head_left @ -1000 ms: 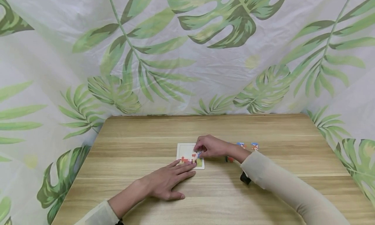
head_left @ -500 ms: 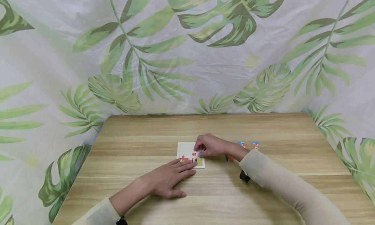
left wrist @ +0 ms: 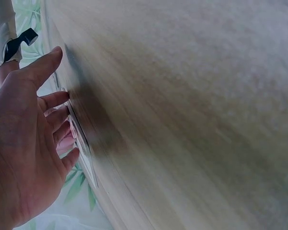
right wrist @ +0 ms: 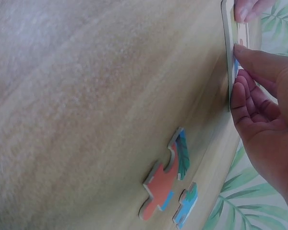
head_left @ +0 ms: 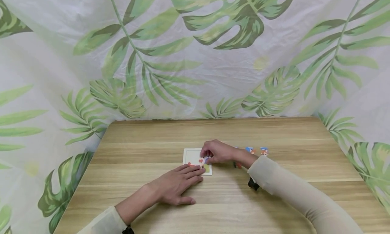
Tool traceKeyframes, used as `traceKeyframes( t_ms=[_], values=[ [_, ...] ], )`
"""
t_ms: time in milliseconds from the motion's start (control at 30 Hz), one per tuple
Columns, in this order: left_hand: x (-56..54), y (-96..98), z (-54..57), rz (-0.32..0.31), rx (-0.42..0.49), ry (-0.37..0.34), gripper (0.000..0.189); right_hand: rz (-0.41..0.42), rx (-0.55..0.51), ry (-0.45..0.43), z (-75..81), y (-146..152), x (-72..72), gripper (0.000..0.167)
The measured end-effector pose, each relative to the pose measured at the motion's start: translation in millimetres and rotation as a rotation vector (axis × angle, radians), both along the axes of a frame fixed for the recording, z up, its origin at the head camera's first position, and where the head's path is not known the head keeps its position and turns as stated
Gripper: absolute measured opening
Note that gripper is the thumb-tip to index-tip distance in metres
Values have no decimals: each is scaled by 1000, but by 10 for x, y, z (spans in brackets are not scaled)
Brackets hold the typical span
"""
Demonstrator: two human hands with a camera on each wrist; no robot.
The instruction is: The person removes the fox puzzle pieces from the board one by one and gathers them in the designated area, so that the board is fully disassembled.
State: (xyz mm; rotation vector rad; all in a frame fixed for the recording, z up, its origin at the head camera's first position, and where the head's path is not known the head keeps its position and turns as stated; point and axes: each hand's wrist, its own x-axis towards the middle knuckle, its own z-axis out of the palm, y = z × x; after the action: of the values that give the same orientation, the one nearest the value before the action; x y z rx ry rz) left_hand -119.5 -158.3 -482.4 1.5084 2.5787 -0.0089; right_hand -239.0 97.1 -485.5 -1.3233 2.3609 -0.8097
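A white-framed jigsaw board lies on the wooden table with some pieces set in its lower part. My left hand rests palm down, its outstretched fingers across the board's lower edge and pieces, thumb on the near side. At the board's right side, the thumb and fingers of my right hand pinch a small puzzle piece showing blue and white, down at the board's surface. The right fingers partly hide that piece. In the right wrist view the right thumb and fingertips meet right at the board's edge.
Loose puzzle pieces lie right of the board, partly behind the right forearm: one with orange and blue, another beside it. A red piece and a blue one show in the right wrist view. A leaf-print cloth hangs behind the table.
My left fingers have crept slightly to the right over the lower pieces. The right hand keeps its pinch at the same place on the board.
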Motion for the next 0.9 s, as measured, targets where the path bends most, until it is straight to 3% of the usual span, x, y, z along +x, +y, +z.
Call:
traceKeyframes(
  t_ms=[333, 567, 900],
  values=[
    [-5, -7, -20, -14, 34, -44, 75, -16, 9, -37, 39, -16, 34, 20],
    [-6, 2, -13, -20, 47, -37, 74, -29, -20, -110, 47, -14, 49, 22],
    [-3, -17, -26, -24, 57, -38, 74, -45, -73, -145, 0, 10, 47, 21]
  ],
)
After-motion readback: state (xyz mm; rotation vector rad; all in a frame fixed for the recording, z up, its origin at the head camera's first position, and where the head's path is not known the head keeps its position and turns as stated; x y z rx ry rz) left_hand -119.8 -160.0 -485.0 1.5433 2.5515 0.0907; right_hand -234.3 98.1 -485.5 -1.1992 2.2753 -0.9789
